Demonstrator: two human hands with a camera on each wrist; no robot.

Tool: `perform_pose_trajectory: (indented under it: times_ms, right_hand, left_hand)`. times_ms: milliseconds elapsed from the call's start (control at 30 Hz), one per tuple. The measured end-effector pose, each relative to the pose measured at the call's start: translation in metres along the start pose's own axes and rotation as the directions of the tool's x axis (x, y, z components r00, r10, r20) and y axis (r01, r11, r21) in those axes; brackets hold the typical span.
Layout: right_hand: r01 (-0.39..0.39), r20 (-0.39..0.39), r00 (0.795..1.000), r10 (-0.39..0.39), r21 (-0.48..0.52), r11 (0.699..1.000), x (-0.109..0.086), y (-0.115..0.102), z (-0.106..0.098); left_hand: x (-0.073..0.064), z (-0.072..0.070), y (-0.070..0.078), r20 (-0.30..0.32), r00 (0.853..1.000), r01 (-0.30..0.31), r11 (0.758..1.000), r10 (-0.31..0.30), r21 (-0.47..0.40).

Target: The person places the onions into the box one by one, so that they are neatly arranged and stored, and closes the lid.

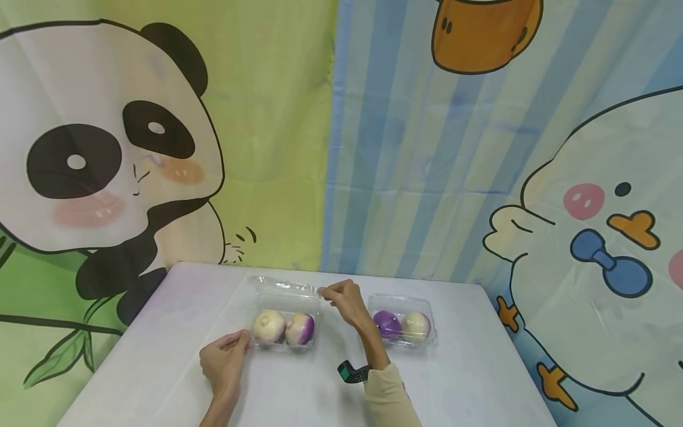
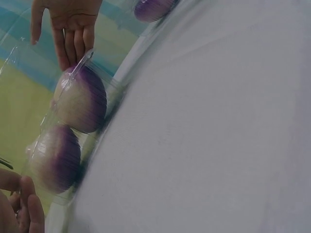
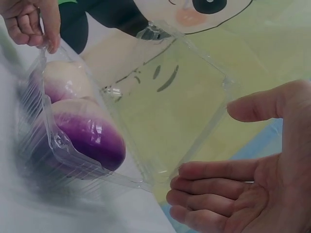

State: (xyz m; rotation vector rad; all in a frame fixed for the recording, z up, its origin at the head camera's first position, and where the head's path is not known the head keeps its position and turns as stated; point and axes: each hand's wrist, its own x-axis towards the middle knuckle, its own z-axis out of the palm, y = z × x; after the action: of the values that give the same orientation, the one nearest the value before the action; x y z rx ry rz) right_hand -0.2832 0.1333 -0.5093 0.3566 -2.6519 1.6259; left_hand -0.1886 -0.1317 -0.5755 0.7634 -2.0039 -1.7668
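A clear plastic clamshell box (image 1: 283, 304) stands on the table with its lid (image 1: 283, 286) raised at the back. Inside lie two purple-and-white turnips (image 3: 90, 133). My left hand (image 1: 226, 362) pinches the box's near left corner between thumb and fingers, as the right wrist view shows too (image 3: 34, 24). At the lid's right edge is my right hand (image 1: 345, 301). Its thumb (image 3: 255, 107) touches that edge in the right wrist view, while the other fingers (image 3: 214, 182) reach out straight beside the lid, apart from the thumb.
To the right stands a second clear box (image 1: 427, 305) holding a purple turnip (image 1: 387, 324) and a paler one (image 1: 415, 327). Both boxes rest on a white-covered table (image 1: 459, 379). Behind it hangs a cartoon-printed curtain (image 1: 277, 148). A dark band with a device (image 1: 352, 372) circles the right wrist.
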Motion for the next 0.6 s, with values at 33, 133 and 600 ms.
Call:
perform_pose_trajectory:
  times_ms: [33, 133, 600]
  right_hand:
    - [0.005, 0.004, 1.0, -0.005, -0.014, 1.0, -0.001, 0.0, 0.0]
    - [0.027, 0.019, 0.999, -0.026, -0.046, 0.999, -0.003, -0.002, -0.001]
    - [0.057, 0.127, 0.991, -0.044, -0.103, 0.993, -0.013, -0.004, -0.005]
  left_hand:
    - [0.0, 0.0, 0.0, 0.001, 1.0, 0.001, 1.0, -0.001, -0.002]
    - [0.0, -0.001, 0.0, -0.001, 1.0, 0.009, 1.0, -0.009, -0.001]
    - [0.001, 0.0, -0.001, -0.002, 1.0, 0.0, 1.0, 0.0, 0.009]
